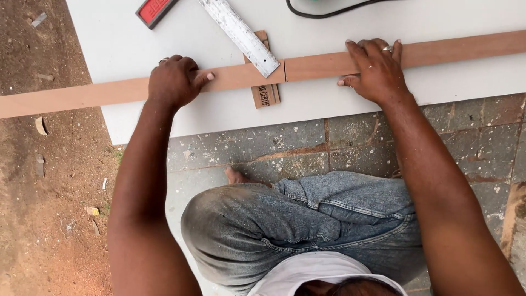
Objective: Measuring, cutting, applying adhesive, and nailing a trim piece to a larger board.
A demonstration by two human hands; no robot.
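Two lengths of reddish-brown wood strip lie end to end across a white board [329, 104]: the left strip [109, 93] runs off the board's left edge over the bare earth, the right strip [455, 48] runs off toward the upper right, and their cut ends meet at a visible seam near the middle. My left hand [174, 81] rests curled on the left strip, fingers folded under and thumb stretched along its face, pressing rather than gripping. My right hand [375, 70] lies open and flat on the right strip, fingers spread over its far edge, closed on nothing. A steel square [241, 35] lies slanted with its end over the seam, above a small wooden offcut [265, 94] beneath the joint. The ends appear butted and roughly aligned; no fastening shows, so I judge the joining not yet done. A black cable [323, 12] and a red tool [155, 10] lie beyond; stone paving [356, 148] lies below.
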